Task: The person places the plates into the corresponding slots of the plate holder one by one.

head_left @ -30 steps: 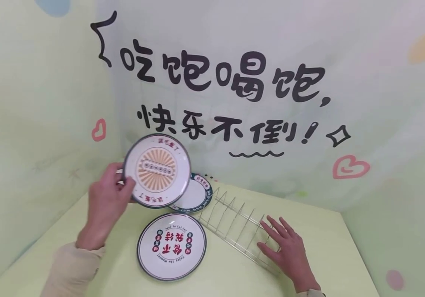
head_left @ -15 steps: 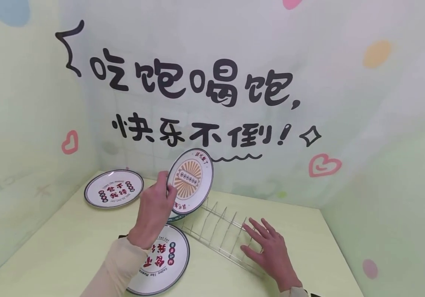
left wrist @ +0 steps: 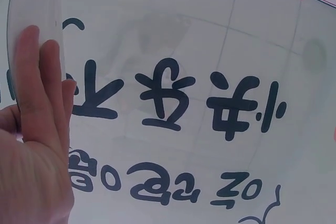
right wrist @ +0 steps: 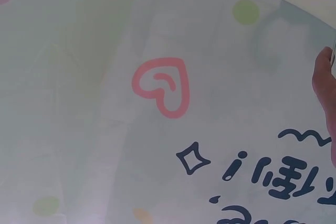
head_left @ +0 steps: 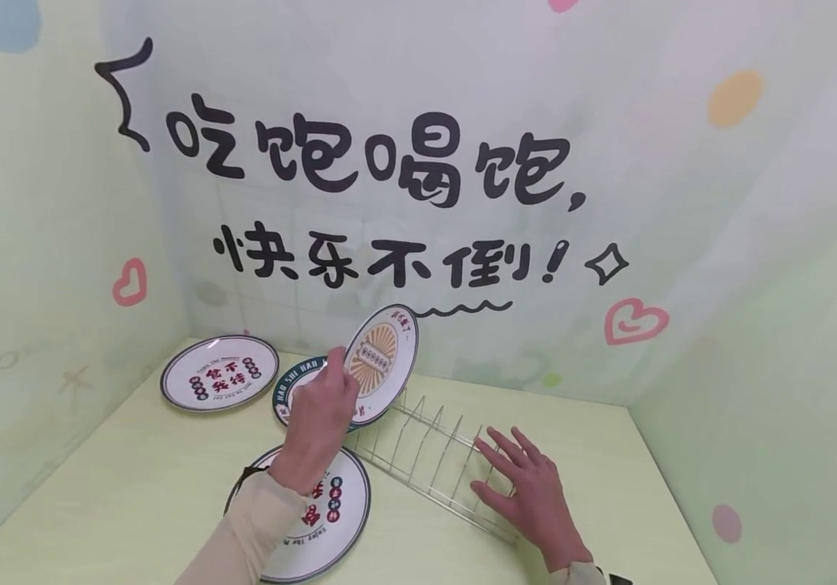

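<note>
Tilted on edge at the left end of the wire plate rack (head_left: 433, 463) is a white plate with an orange sunburst (head_left: 383, 361). My left hand (head_left: 323, 406) pinches that plate by its left rim, with the thumb on the printed face. The left wrist view shows several straight fingers of the left hand (left wrist: 42, 98) along the plate's plain back (left wrist: 37, 3). At the rack's right end, my right hand (head_left: 528, 491) rests with spread fingers on the wires. Only a sliver of the right hand (right wrist: 325, 87) enters the right wrist view.
A green-rimmed plate (head_left: 290, 390) lies behind the left hand. One red-lettered plate (head_left: 221, 374) sits at the back left; another (head_left: 338, 536) lies in front, partly under the left forearm. The pale yellow table (head_left: 594, 471) meets a printed wall (head_left: 404, 73).
My left hand has carried the sunburst plate right to the rack's left end, turning it steeper. The head view has shifted, showing the back-left plate. My right hand stays at the rack.
</note>
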### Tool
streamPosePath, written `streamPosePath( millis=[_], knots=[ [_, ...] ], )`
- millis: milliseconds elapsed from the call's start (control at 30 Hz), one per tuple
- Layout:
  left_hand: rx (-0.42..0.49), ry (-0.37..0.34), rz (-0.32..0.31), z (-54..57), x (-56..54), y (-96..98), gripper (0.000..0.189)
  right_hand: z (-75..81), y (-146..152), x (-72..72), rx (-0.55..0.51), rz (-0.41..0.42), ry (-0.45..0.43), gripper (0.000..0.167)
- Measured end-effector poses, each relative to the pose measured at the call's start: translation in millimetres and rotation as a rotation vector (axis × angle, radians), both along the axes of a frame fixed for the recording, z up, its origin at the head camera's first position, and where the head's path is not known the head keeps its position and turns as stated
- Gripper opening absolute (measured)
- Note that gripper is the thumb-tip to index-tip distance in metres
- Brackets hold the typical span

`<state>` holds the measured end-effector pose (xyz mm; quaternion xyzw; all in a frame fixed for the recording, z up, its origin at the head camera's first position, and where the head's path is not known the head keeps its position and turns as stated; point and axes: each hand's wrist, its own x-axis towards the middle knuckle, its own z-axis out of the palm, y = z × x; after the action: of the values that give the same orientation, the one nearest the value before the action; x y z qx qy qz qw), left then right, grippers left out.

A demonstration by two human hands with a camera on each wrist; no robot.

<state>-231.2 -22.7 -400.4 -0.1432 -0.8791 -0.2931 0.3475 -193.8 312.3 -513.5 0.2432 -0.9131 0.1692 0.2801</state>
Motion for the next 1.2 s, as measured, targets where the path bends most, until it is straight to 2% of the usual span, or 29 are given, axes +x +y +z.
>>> streamPosePath(
  millis=[133,333,433,533,667,700,833,933,1067,1200],
  knots=[
    [-0.028,-0.034,0.021,-8.3,3.0,1.2,0.026,-0.3,-3.1,0.1,0.004,0.003,-0.01,0.064],
    [-0.151,0.077,0.071,-18.8,-2.8,13.9,0.033,-0.2,0.1,6.4,-0.034,-0.014,0.013,0.067],
    [-0.196,0.105,0.101,-20.6,-3.2,20.5,0.035,-0.2,2.2,10.0,-0.047,-0.02,0.025,0.069],
    [-0.243,0.117,0.125,-21.1,-0.1,22.9,0.038,-1.4,1.8,12.1,-0.048,-0.025,0.045,0.069],
    [-0.292,0.131,0.151,-22.0,7.6,16.7,0.037,-3.8,-7.3,7.9,-0.061,0.012,0.086,0.067],
    [-0.296,0.135,0.163,-22.6,9.5,13.4,0.036,-4.5,-11.4,5.4,-0.065,0.029,0.087,0.067],
    [-0.3,0.167,0.168,-24.6,9.5,22.8,0.032,-5.1,-7.3,5.7,-0.06,0.013,0.062,0.069],
    [-0.328,0.157,0.186,-30.7,10.0,26.0,0.031,-5.5,-7.0,6.0,-0.055,0.001,0.04,0.071],
    [-0.371,0.122,0.196,-44.2,10.6,26.6,0.035,-4.5,-8.4,7.3,-0.058,0.001,0.024,0.071],
    [-0.389,0.115,0.198,-56.1,11.5,25.6,0.039,-3.4,-9.5,9.3,-0.05,-0.003,0.007,0.07]
  ],
)
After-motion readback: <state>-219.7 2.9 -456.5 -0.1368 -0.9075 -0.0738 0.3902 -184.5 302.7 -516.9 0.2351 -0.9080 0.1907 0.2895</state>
